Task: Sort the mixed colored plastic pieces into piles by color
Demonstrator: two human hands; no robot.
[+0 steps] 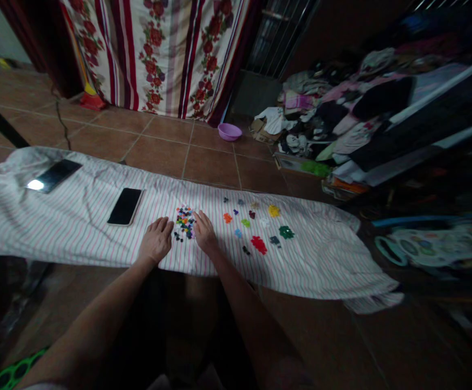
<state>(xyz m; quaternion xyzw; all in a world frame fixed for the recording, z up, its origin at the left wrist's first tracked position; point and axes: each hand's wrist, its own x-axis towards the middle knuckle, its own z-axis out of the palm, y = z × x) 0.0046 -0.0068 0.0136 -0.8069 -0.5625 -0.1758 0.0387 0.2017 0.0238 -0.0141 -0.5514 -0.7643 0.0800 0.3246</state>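
A mixed pile of small coloured pieces [184, 222], too small to name, lies on the striped cloth [77, 227] between my hands. My left hand [157, 239] rests just left of it, palm down, fingers loosely stretched out on the cloth. At the pile's right edge, my right hand [205, 232] touches the pieces with its fingertips; its fingers are out and I see nothing held. Right of that hand are single-colour clusters, among them red pieces [259, 245], orange pieces [228, 218], yellow pieces [274, 210] and dark green pieces [286, 232].
A phone [125, 207] and a shiny dark tablet-like device [55, 176] lie on the cloth's left part. Beyond the table are a purple basin [230, 132], a floral curtain [155, 59] and a red broom [92, 99]. Heaped clothes [333, 108] fill the right.
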